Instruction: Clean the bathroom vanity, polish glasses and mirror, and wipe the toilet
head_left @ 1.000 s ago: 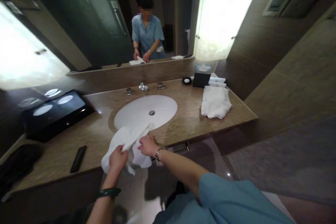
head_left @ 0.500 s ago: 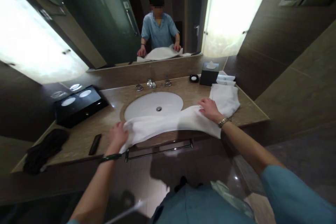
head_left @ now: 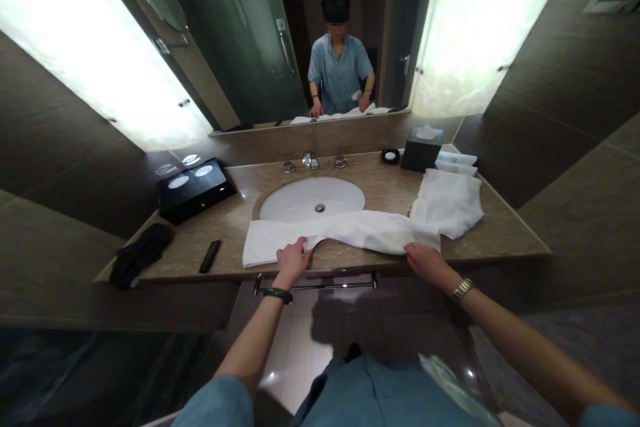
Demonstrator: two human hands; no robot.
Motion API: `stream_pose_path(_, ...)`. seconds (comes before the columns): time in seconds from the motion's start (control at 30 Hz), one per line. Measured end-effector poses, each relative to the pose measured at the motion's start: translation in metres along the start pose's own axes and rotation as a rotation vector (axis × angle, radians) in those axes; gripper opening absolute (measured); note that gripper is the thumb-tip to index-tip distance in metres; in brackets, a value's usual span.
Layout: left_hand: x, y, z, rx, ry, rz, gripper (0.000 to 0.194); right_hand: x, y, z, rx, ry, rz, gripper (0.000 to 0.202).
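A long white towel (head_left: 373, 230) lies across the front of the counter, covering the near rim of the oval sink (head_left: 300, 197). Its left part is flat, while the middle and right are rumpled and partly raised. My left hand (head_left: 294, 261), with a dark bangle on the wrist, pinches the towel's near edge left of centre. Further right, my right hand (head_left: 427, 263), wearing a metal watch, has its fingers closed on the same near edge. Beyond the towel's right end rests another white cloth (head_left: 447, 200), loosely folded.
The tap (head_left: 310, 160) stands behind the sink. At the back right are a tissue box (head_left: 421, 150) and rolled white cloths (head_left: 456, 163). A black box (head_left: 197, 190), a dark cloth bundle (head_left: 141, 253) and a small black object (head_left: 210, 256) sit left. A towel bar (head_left: 330, 286) runs below the counter's edge.
Both hands have come to the towel's near edge; my left hand shifted inward from the left end. The towel lies flatter on the left. The camera view has turned slightly.
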State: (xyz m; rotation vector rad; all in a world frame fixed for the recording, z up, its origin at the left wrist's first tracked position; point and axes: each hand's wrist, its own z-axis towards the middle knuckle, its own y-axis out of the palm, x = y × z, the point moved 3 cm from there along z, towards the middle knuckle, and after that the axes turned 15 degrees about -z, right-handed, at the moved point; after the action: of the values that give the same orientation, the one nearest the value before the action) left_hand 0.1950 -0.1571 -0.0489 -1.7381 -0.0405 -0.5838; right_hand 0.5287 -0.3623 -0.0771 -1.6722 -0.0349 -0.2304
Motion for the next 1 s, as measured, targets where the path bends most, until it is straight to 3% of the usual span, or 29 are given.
stream_pose_path(0.07, 0.001, 0.002, 0.009, 0.023, -0.045, -0.01, 0.045, -0.002, -0.003, 0.0, -0.003, -0.021, -0.021, 0.029)
stream_pose_path(0.2, -0.003, 0.004, 0.025, 0.035, -0.163, -0.124, 0.026, -0.015, -0.012, -0.001, 0.037, -0.04, -0.072, 0.031)
stream_pose_path(0.33, -0.003, -0.015, 0.018, 0.106, -0.128, -0.32, 0.031, -0.026, -0.019, -0.007, 0.076, 0.002, -0.096, 0.023)
stream_pose_path(0.43, 0.006, -0.053, -0.012, 0.201, -0.005, -0.412, 0.032, -0.029, -0.016, -0.014, 0.09, 0.048, -0.084, 0.02)
stream_pose_path(0.57, 0.016, -0.107, -0.077, 0.226, 0.222, -0.442, 0.039, -0.028, -0.009, -0.021, 0.119, 0.063, -0.054, 0.026)
stream_pose_path(0.67, 0.002, -0.118, -0.122, 0.135, 0.218, -0.283, 0.043, -0.018, -0.005, -0.022, 0.132, 0.077, -0.024, 0.025)
stream_pose_path(0.77, -0.037, -0.107, -0.155, 0.045, 0.019, -0.067, 0.031, 0.002, -0.007, -0.027, 0.122, 0.122, -0.001, 0.033)
stream_pose_path(0.87, -0.081, -0.11, -0.185, 0.113, -0.13, -0.07, 0.016, 0.031, -0.036, -0.053, 0.235, 0.12, 0.093, 0.025)
stream_pose_path(0.93, -0.1, -0.131, -0.207, 0.299, -0.143, -0.171, 0.021, 0.053, -0.076, -0.081, 0.481, 0.099, 0.16, 0.018)
stream_pose_path(1.0, -0.11, -0.166, -0.225, 0.531, -0.111, -0.263, 0.023, 0.076, -0.125, -0.108, 0.755, 0.163, 0.12, 0.015)
